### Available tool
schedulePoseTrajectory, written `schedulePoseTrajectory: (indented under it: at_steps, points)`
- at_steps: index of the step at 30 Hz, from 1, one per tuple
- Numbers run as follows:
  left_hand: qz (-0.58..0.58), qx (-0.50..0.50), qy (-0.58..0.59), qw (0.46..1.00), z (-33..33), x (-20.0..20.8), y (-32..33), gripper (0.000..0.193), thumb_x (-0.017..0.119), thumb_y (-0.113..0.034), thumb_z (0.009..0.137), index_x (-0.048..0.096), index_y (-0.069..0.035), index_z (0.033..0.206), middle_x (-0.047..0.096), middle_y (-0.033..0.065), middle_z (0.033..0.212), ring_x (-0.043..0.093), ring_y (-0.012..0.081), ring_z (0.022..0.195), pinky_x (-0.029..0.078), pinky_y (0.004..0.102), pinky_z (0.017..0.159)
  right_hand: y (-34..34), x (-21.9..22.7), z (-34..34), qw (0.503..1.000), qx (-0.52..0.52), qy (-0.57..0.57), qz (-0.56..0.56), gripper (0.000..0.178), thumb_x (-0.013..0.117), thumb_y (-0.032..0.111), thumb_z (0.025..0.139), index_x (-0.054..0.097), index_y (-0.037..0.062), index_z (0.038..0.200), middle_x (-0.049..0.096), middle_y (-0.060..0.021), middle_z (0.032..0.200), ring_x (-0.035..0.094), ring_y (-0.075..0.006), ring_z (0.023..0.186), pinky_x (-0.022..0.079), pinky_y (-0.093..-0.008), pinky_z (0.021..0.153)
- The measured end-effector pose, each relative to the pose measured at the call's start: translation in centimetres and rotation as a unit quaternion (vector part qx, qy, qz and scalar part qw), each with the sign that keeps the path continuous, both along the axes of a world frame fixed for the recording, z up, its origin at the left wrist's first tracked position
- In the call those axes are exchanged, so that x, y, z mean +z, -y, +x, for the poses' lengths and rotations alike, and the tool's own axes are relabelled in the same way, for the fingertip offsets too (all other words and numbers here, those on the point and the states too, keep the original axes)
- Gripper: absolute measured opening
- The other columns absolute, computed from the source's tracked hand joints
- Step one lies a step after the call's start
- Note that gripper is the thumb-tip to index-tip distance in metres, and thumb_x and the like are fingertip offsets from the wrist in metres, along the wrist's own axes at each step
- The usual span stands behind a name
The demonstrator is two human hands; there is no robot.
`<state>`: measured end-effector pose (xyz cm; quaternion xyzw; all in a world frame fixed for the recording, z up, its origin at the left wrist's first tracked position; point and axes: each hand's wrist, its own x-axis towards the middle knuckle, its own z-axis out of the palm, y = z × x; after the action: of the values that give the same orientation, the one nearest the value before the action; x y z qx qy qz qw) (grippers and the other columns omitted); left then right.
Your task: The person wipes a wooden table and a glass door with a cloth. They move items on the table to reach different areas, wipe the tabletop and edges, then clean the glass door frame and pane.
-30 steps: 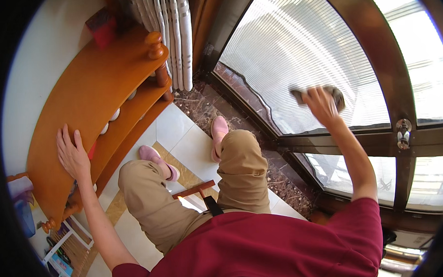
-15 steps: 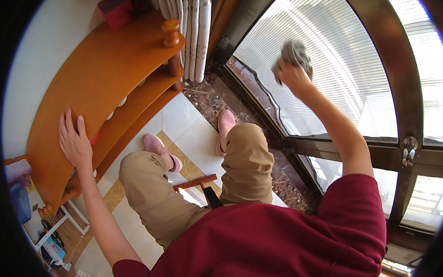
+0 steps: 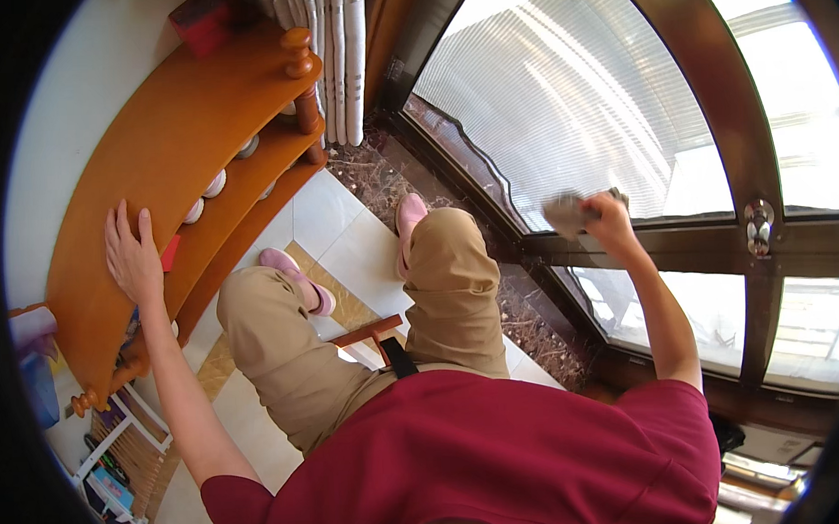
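My right hand (image 3: 610, 226) grips a bunched grey cloth (image 3: 568, 214) at the lower edge of the door's large ribbed glass pane (image 3: 562, 100). Part of the cloth pokes out on both sides of the fist, slightly blurred. Below the cloth runs the dark metal crossbar (image 3: 659, 244) of the door. On the left, my left hand (image 3: 135, 255) lies flat with fingers stretched out on the top board of a curved orange-brown wooden shelf (image 3: 193, 122). That hand holds nothing.
Shoes stand on the shelf's lower boards, next to a red item (image 3: 170, 253). Pale curtains (image 3: 343, 71) hang beyond it. A chrome door handle (image 3: 759, 229) juts out at the right. Near my knees is a wooden bar (image 3: 366, 330) with a black strap. A white rack (image 3: 121, 448) stands lower left.
My right hand has moved down the glass with the cloth, from mid-pane to the bottom edge. My left hand stays on the shelf. The whole view has shifted slightly.
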<state>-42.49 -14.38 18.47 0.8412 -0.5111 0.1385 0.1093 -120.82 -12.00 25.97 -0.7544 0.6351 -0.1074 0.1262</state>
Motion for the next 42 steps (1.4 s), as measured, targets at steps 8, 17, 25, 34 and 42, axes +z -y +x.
schedulePoseTrajectory:
  at_steps: [8,17,25,34,42]
  points:
    - [-0.093,-0.259,-0.690,0.670,-19.7,8.5,-1.9,0.040,0.068,-0.018,0.104,0.061,-0.004,0.141,0.052,0.0079,0.151,0.056,0.0232,0.133,0.043,0.0384,0.116,3.8,5.5,18.5,0.662,-0.133,0.723,0.145,0.064,0.070,-0.007,0.072,0.053,0.0063,0.133,0.065,-0.0144,0.124,0.066,-0.0296,0.114,0.057,-0.0422,0.106]
    - [-0.073,-0.270,-0.812,0.512,-33.2,6.4,-1.2,0.043,0.078,-0.032,0.098,0.057,-0.003,0.122,0.066,0.0080,0.109,0.064,0.0135,0.097,0.053,0.0291,0.088,0.8,2.6,27.7,0.674,-0.026,0.707,0.214,0.088,0.085,0.010,0.084,0.035,0.0066,0.157,0.057,-0.0103,0.144,0.057,-0.0232,0.130,0.048,-0.0374,0.111]
    - [-0.039,-0.173,-0.712,0.679,-24.3,-4.5,2.8,0.033,0.071,-0.032,0.100,0.064,-0.007,0.121,0.069,0.0055,0.113,0.063,0.0147,0.099,0.050,0.0307,0.089,19.8,8.9,24.1,0.904,0.138,-0.135,-0.382,0.042,0.073,0.002,0.082,0.073,0.0146,0.123,0.067,-0.0059,0.112,0.066,-0.0281,0.101,0.057,-0.0411,0.078]
    - [0.022,-0.145,-0.743,0.653,-22.9,-6.5,4.9,0.029,0.065,-0.033,0.105,0.065,-0.008,0.120,0.069,-0.0002,0.105,0.064,0.0089,0.092,0.045,0.0249,0.082,22.1,-3.9,13.7,0.806,0.259,-0.516,-0.132,0.022,0.073,0.006,0.080,0.072,0.0123,0.100,0.056,-0.0141,0.136,0.060,-0.0276,0.126,0.062,-0.0305,0.077]
    - [0.072,-0.145,-0.752,0.640,-24.5,-5.1,4.7,0.025,0.066,-0.022,0.104,0.064,-0.002,0.118,0.067,0.0033,0.104,0.062,0.0121,0.093,0.051,0.0279,0.087,0.4,-6.4,-5.0,0.817,0.317,-0.480,0.031,0.013,0.069,0.017,0.080,0.075,0.0106,0.089,0.060,-0.0104,0.112,0.059,-0.0277,0.111,0.055,-0.0381,0.088]
